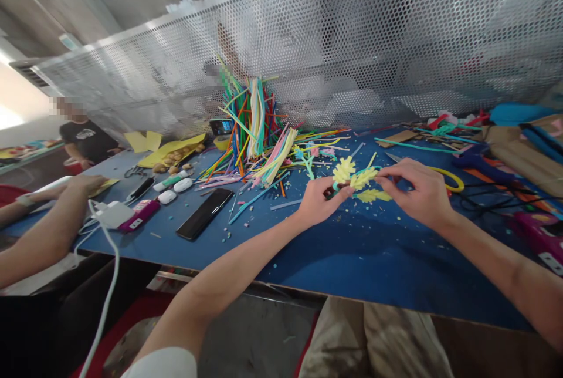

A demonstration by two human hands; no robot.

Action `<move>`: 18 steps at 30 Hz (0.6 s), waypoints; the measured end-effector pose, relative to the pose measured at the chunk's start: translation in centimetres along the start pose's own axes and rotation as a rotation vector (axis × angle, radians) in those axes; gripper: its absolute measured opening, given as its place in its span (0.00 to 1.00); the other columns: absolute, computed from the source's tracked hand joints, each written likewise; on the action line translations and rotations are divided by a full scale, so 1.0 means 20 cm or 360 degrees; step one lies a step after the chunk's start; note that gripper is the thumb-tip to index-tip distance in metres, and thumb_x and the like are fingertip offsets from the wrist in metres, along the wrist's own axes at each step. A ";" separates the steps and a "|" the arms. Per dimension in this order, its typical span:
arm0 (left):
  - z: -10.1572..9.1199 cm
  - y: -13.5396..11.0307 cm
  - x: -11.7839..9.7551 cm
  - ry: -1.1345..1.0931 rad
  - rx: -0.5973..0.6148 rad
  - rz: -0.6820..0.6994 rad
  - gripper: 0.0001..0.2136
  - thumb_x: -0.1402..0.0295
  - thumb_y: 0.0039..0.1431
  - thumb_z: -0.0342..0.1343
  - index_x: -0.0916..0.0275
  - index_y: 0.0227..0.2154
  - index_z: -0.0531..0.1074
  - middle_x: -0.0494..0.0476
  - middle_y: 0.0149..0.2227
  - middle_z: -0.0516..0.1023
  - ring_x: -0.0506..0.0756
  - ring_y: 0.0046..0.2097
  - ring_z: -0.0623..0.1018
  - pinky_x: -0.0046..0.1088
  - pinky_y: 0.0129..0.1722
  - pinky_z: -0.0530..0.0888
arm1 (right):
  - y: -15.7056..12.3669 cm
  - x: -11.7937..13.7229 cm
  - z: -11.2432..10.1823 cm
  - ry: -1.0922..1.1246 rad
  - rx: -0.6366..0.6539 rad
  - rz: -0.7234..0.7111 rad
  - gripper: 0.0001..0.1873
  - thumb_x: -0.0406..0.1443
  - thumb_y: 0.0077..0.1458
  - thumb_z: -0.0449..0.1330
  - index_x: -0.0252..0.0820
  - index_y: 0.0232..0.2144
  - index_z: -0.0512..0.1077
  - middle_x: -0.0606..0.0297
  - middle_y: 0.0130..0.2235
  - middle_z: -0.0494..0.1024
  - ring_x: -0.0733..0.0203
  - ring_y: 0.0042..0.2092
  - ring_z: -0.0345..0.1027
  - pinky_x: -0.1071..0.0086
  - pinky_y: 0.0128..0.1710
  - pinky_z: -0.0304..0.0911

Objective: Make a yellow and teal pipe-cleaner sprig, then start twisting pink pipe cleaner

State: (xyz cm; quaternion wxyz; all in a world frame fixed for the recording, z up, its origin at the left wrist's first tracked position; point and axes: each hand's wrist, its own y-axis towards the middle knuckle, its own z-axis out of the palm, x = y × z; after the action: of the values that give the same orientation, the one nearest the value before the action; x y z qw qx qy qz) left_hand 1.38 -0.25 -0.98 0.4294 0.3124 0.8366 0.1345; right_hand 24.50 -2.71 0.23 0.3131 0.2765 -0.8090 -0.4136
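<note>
Head view: my left hand (pixel 325 199) has thumb and fingers closed around the base of the yellow fuzzy piece (pixel 345 171), and my right hand (pixel 416 190) pinches the outer edge of one of its frilled lobes. So each grip is clamped on the piece, which is held up over the right part of the blue table (pixel 334 275). If I tug too hard on that lobe, I judge it could slip from my left grip or bend out of shape, since it looks soft and thin. The silver blade (pixel 393 158) lies just beyond my right hand, so a careless reach there might nick a knuckle. The upright bundle of fuzzy stems (pixel 256 120) could splay if knocked, because many already lean outward; whether a holder stands inside it, I cannot tell. Beyond and to the left, a yellow wrapper (pixel 152 158) lies spread with small brown lumps (pixel 171 161) on it. Farther off, a red bucket (pixel 73 165) stands by a co-worker (pixel 88 137); its contents are hidden from me.
</note>
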 end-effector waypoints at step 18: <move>0.01 0.00 0.04 -0.0066 -0.0097 -0.0099 0.18 0.52 0.61 0.54 0.64 0.31 0.77 0.50 0.21 0.68 0.46 0.22 0.61 0.24 0.22 0.58 | 0.01 0.02 -0.01 0.0006 0.0221 0.0221 0.07 0.41 0.58 0.58 0.50 0.38 0.74 0.63 0.34 0.79 0.56 0.33 0.71 0.59 0.38 0.68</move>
State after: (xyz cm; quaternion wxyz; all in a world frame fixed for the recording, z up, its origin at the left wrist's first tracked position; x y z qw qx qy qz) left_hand 1.26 0.18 -1.61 0.4601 0.2758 0.8322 0.1401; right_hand 24.31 -2.96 0.52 0.3227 0.2415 -0.8523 -0.3334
